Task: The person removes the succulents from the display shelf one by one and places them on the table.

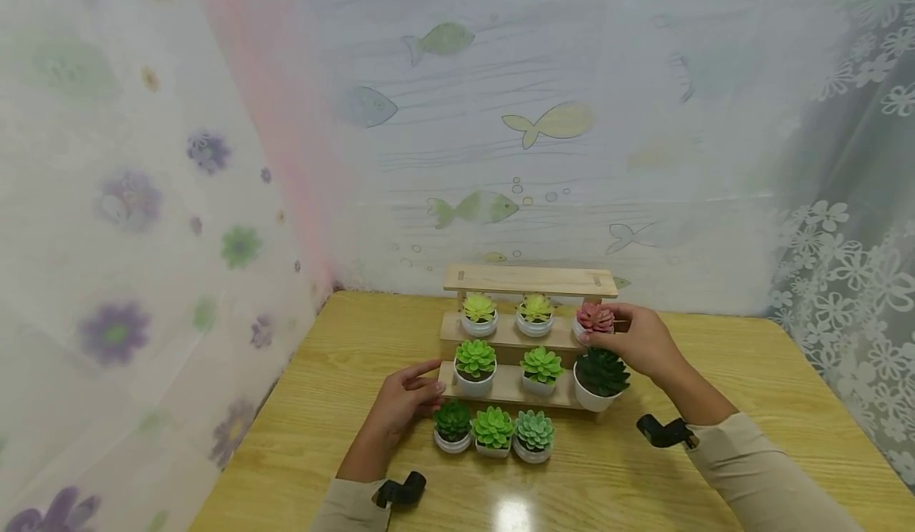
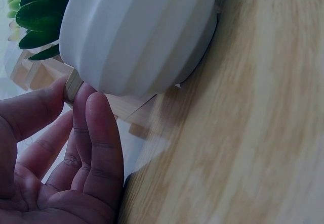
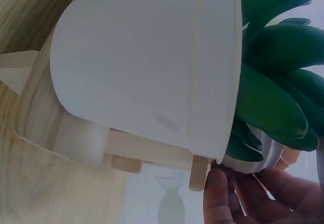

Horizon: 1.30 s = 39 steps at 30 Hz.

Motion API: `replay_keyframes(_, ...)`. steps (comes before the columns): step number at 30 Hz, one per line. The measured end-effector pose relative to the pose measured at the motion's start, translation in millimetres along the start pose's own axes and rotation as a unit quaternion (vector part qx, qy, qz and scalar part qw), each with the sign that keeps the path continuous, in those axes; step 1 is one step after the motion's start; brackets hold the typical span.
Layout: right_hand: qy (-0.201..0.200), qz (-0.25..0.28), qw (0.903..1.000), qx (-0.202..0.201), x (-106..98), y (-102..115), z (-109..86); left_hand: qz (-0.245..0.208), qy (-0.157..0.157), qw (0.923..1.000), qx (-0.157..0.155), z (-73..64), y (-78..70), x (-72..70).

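Observation:
A three-tier wooden plant stand [image 1: 529, 279] holds potted artificial succulents. My left hand [image 1: 400, 401] pinches the left end of its lowest shelf [image 2: 74, 85] between thumb and fingers. My right hand [image 1: 639, 341] grips a pink succulent [image 1: 596, 318] in a small white pot [image 3: 271, 155] at the right end of the middle shelf. Just in front of that hand, a large dark green succulent [image 1: 602, 372] in a plain white pot [image 3: 131, 67] stands on the lowest shelf and partly hides the pink one's pot. A ribbed white pot [image 2: 142, 37] sits close beside my left fingertips.
Two yellow-green succulents [image 1: 479, 308] share the middle shelf, and two bright green ones [image 1: 475, 359] the lowest. On the table [image 1: 343, 341] before the stand, three small pots stand in a row, a dark green succulent [image 1: 453, 421] leftmost. A fish-print curtain [image 1: 443, 159] hangs behind.

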State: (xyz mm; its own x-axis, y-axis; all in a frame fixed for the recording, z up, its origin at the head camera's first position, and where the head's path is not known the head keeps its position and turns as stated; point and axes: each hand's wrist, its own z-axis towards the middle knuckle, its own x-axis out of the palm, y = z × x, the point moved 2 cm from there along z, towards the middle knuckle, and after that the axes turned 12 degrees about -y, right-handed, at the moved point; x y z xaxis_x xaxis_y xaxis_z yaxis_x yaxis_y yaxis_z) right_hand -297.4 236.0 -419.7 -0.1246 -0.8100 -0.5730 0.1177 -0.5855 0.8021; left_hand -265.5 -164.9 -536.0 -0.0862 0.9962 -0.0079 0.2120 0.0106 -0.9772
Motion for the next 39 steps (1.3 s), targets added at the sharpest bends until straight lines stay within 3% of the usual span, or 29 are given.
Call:
replay_keyframes(11,0.005,0.013,0.9999,0.004,-5,6,-0.1,0.001,-0.001,1.0000,-0.001,1.5,2.6,-0.2)
replay_keyframes(23,-0.014,0.013,0.9996,-0.021,-19,22,-3.5,0.002,0.001,1.0000,0.001,0.1,1.9,0.5)
replay_keyframes(39,-0.019,0.036,0.9981,-0.046,-27,54,-27.1,0.007,-0.010,0.9999,0.000,0.8,1.0,0.0)
